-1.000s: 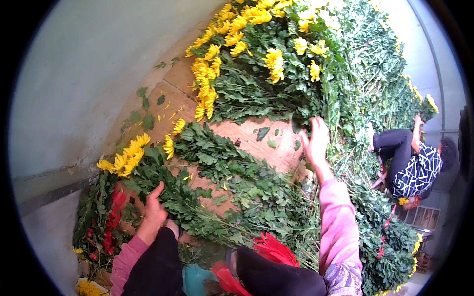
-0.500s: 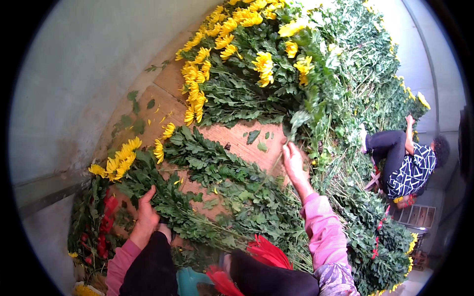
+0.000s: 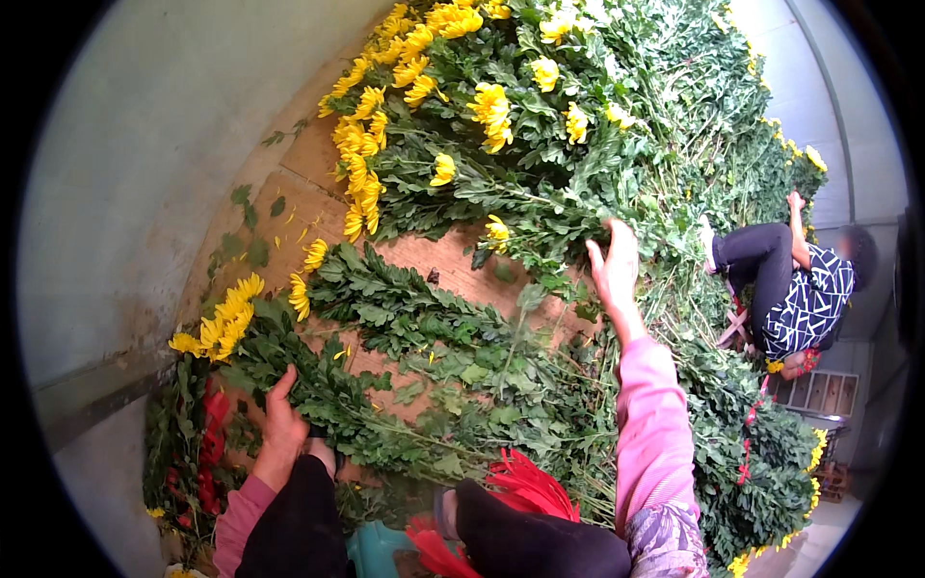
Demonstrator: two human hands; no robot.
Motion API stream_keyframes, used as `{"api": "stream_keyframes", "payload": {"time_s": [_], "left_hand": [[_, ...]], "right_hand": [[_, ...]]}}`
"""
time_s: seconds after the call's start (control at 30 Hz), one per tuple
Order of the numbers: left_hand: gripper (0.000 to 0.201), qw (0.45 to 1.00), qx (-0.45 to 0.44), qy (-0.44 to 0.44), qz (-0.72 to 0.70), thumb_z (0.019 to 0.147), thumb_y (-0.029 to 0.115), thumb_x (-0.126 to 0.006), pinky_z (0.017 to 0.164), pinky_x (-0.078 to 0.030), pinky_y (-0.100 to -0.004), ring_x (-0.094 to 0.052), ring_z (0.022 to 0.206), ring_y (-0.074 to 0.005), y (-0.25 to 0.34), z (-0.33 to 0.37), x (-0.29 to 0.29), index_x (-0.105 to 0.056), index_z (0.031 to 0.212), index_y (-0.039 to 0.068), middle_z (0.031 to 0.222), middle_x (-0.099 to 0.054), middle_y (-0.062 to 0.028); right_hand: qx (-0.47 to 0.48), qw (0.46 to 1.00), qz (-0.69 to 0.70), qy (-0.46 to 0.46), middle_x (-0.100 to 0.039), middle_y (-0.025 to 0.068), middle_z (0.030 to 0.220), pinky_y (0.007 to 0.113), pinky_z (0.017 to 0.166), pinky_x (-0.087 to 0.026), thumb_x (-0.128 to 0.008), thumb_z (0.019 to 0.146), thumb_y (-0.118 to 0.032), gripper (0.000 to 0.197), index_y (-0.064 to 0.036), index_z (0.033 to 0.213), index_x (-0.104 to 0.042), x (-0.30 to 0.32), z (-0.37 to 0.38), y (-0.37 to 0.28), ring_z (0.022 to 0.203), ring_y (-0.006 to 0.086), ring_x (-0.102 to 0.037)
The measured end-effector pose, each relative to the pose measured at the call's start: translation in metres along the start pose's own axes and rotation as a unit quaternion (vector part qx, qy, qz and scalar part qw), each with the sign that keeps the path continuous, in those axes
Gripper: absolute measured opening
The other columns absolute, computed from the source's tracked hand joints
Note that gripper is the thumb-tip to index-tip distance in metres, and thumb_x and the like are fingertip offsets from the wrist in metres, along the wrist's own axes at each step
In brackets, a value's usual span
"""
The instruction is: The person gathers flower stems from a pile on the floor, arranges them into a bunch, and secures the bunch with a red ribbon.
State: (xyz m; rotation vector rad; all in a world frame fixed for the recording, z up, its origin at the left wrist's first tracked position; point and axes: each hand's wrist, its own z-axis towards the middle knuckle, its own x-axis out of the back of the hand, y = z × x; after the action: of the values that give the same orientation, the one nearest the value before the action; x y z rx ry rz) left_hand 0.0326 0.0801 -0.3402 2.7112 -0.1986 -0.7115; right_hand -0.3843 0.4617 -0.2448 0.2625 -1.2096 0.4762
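Here, left hand (image 3: 282, 422): gripping a flower bunch (image 3: 323, 390), heads (image 3: 226, 320) toward the floor's (image 3: 313, 154) left edge
Right hand (image 3: 617, 268): open, thumb apart, beside the flower pile (image 3: 568, 178)

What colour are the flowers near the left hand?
Yellow flowers, clearest in the head view.

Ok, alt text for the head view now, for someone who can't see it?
The person's left hand rests against a leafy bunch of yellow flowers; the right hand, thumb and fingers spread, is at the edge of a big flower pile. Red strips show near the lower edge, and another person, knees bent, is at the far right.
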Motion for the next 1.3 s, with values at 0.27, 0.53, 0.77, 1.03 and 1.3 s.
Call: {"api": "stream_keyframes", "payload": {"time_s": [0.27,0.53,0.77,1.03,1.3], "left_hand": [[0.034,0.999,-0.032,0.027,0.008,0.091,0.024,-0.069,0.090,-0.051,-0.0414,-0.063,0.101,-0.0246,-0.008,0.016,0.019,-0.063,0.118,0.006,0.115,-0.066,-0.0060],[0.033,0.999,-0.007,0.039,-0.014,0.088,0.017,-0.072,0.089,-0.052,-0.0403,-0.064,0.100,-0.0227,-0.004,0.008,0.001,-0.064,0.117,0.004,0.113,-0.067,-0.0066],[0.037,0.999,-0.021,0.036,0.007,0.090,0.024,-0.069,0.095,-0.049,-0.0431,-0.062,0.105,-0.0253,-0.001,-0.002,0.002,-0.062,0.121,0.005,0.117,-0.066,-0.0075],[0.035,0.999,-0.019,0.003,-0.026,0.089,0.018,-0.069,0.091,-0.052,-0.0410,-0.064,0.101,-0.0236,-0.003,0.002,0.000,-0.062,0.120,0.003,0.115,-0.066,-0.0071],[0.033,1.000,0.008,0.002,-0.024,0.090,0.021,-0.069,0.091,-0.051,-0.0404,-0.064,0.100,-0.0240,0.001,-0.003,-0.002,-0.063,0.117,0.001,0.113,-0.067,-0.0075]], "right_hand": [[0.113,0.976,-0.077,-0.168,-0.062,0.0108,0.101,0.041,0.086,-0.048,-0.074,0.078,-0.022,0.056,-0.0073,0.127,-0.053,-0.020,0.026,-0.009,0.097,0.0299,-0.061],[-0.100,0.881,0.332,-0.322,-0.067,0.0125,0.091,0.034,0.075,-0.051,-0.072,0.088,-0.021,0.028,-0.0007,0.106,-0.063,0.051,-0.050,-0.135,0.081,0.0186,-0.063],[-0.159,0.812,0.384,-0.410,-0.066,0.0080,0.100,0.029,0.085,-0.046,-0.071,0.089,-0.025,0.035,0.0017,0.109,-0.059,0.017,-0.082,-0.130,0.091,0.0119,-0.056],[-0.226,0.711,0.423,-0.514,-0.063,0.0024,0.112,0.028,0.091,-0.045,-0.072,0.089,-0.020,0.042,-0.0006,0.124,-0.057,-0.007,-0.090,-0.089,0.099,0.0095,-0.055],[-0.078,0.929,0.074,-0.355,-0.049,0.0230,0.140,0.039,0.110,-0.038,-0.062,0.092,-0.018,0.041,0.0026,0.126,-0.057,-0.018,-0.075,0.010,0.130,0.0363,-0.048]]}}
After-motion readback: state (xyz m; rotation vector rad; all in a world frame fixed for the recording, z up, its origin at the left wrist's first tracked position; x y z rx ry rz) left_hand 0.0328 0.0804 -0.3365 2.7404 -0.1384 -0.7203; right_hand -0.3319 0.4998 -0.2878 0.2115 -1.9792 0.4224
